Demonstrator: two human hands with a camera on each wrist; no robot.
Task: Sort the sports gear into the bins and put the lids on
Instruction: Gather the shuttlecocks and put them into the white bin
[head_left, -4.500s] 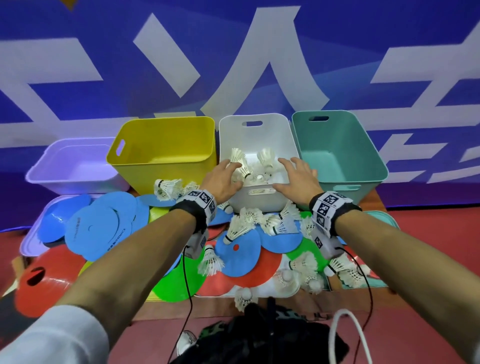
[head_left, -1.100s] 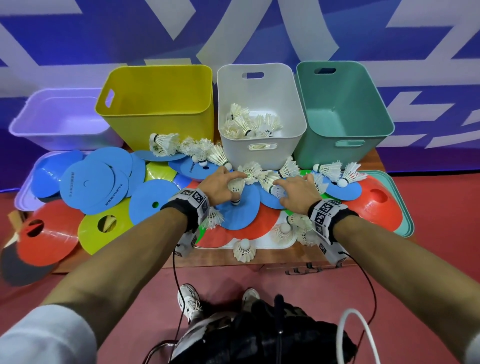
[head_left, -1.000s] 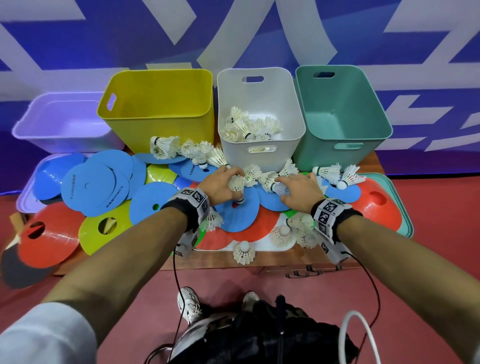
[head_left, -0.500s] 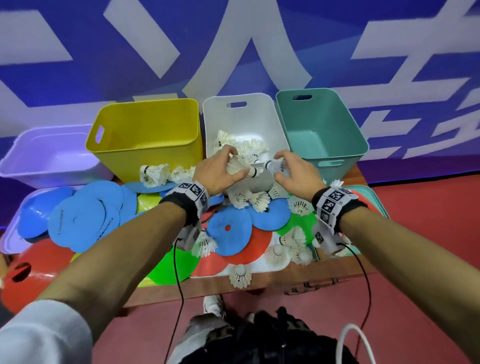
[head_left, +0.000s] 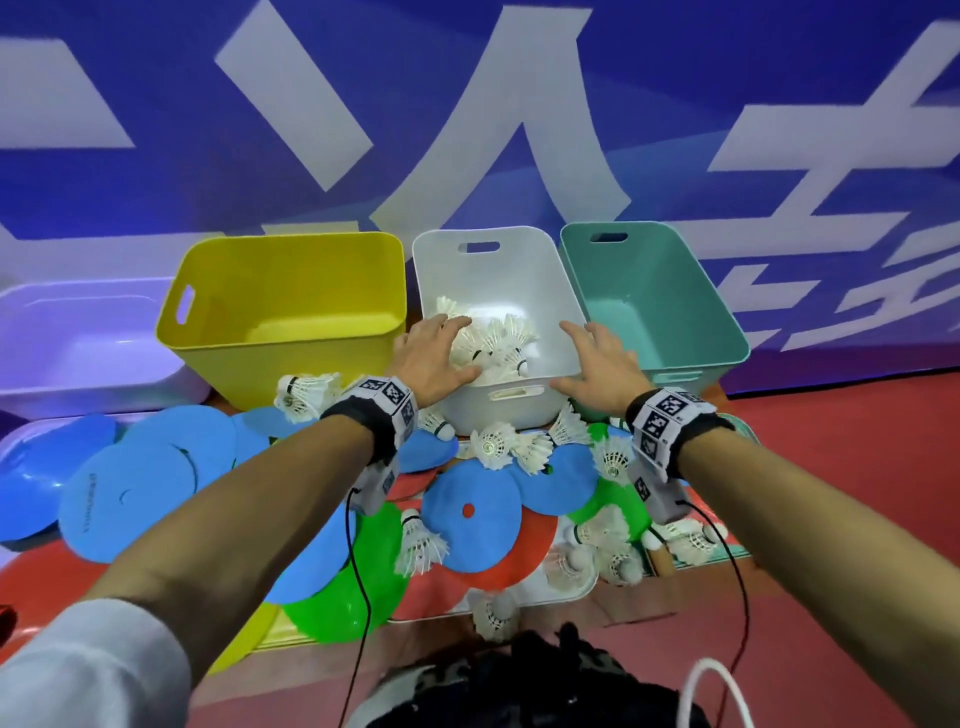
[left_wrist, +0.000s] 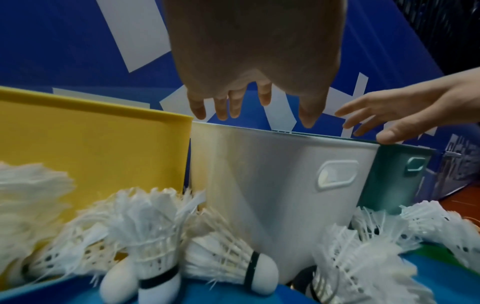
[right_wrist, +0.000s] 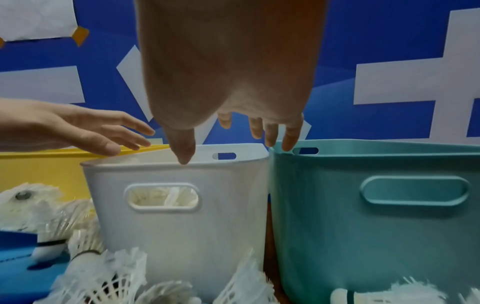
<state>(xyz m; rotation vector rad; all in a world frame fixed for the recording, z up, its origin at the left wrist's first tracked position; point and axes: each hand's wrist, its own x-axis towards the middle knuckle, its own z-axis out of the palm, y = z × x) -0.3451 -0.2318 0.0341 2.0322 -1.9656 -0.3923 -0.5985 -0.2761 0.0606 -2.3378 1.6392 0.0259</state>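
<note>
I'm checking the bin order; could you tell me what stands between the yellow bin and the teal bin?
The white bin, holding shuttlecocks, stands between the yellow bin and the teal bin, as the head view shows.

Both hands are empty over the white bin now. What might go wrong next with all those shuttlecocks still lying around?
One shuttlecock lies at the table's near edge; a brushing forearm might knock it to the floor. Others sit on loose, overlapping discs, so a grab may shift the pile. The left hand and right hand could nudge the light white bin.

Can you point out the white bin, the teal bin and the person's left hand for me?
white bin (head_left: 524, 410): head view, front wall by the handle.
teal bin (right_wrist: 389, 236): right wrist view, front wall.
left hand (head_left: 431, 358): head view, back of hand.
</note>
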